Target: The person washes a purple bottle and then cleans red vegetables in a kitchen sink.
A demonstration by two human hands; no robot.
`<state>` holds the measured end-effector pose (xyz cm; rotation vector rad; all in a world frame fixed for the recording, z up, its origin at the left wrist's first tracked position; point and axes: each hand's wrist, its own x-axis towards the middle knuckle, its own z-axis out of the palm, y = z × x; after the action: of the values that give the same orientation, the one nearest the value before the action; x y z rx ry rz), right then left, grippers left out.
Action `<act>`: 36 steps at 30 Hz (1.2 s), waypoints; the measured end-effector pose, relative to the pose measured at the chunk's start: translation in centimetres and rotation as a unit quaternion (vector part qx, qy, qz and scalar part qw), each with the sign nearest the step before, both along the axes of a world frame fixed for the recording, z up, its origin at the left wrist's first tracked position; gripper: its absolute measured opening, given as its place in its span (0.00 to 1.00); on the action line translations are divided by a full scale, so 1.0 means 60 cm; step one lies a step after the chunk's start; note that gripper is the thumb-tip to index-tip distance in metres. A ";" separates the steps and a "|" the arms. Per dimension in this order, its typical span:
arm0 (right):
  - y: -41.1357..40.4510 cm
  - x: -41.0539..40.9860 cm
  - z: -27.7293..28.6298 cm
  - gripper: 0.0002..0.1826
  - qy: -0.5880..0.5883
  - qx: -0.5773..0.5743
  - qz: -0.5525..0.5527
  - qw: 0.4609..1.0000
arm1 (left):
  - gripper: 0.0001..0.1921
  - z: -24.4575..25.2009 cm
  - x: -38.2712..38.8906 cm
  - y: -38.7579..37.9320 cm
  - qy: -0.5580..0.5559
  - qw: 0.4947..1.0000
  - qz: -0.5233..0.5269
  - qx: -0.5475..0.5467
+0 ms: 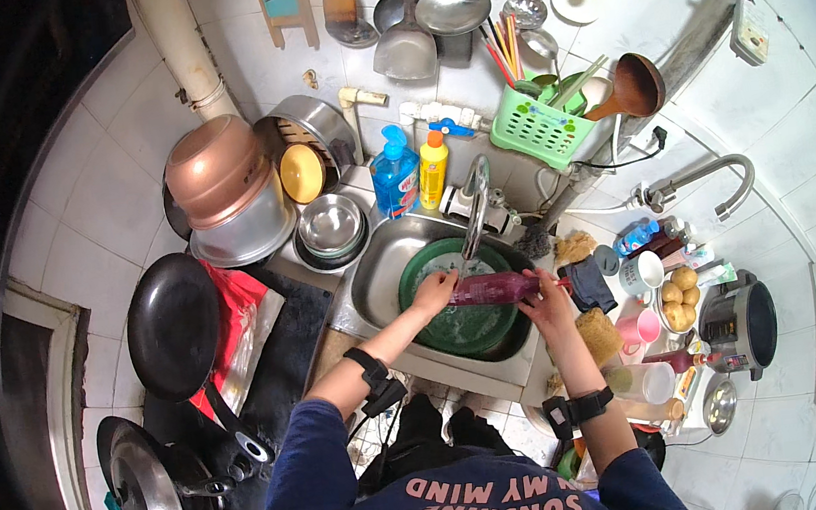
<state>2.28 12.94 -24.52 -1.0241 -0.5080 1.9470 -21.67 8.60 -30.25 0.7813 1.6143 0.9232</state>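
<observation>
A dark purple bottle (493,289) lies on its side in the air over a green plastic basin (455,336), just below the spout of the metal faucet (478,205). My left hand (435,293) grips one end of it with the fingertips. Around the other end, near a red tip, my right hand (548,303) is closed. Sudsy water shows in the basin, which sits inside a stainless steel sink (377,281). Whether water runs from the spout is hard to tell.
Behind the sink stand a blue soap bottle (396,177) and a yellow bottle (433,169). Stacked metal bowls (331,224) and a black frying pan (173,327) lie left. On the right are a sponge (598,337), a pink mug (640,328) and a bowl of potatoes (677,300).
</observation>
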 end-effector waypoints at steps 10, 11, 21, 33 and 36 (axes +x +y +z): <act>-0.049 -0.153 -0.015 0.08 -0.147 0.054 0.072 0.985 | 0.14 0.172 -0.075 0.126 0.400 0.860 -0.200 0.248; -0.048 -0.161 -0.012 0.08 -0.141 0.069 0.105 0.982 | 0.14 0.183 -0.069 0.142 0.449 0.803 -0.245 0.304; -0.064 -0.093 0.071 0.09 -0.392 0.254 -0.051 0.883 | 0.39 0.129 0.052 0.296 0.372 0.689 -0.546 0.298; -0.031 -0.080 0.151 0.07 -0.316 0.306 -0.054 0.897 | 0.25 0.105 -0.047 0.294 0.330 0.644 -0.540 0.430; -0.032 -0.098 0.171 0.07 -0.518 0.447 0.009 0.730 | 0.34 0.132 -0.052 0.254 0.426 0.583 -0.500 0.479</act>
<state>-3.61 11.03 -14.26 -1.2997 -1.8400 0.6866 -24.81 23.86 -22.33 2.8760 0.8252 0.4366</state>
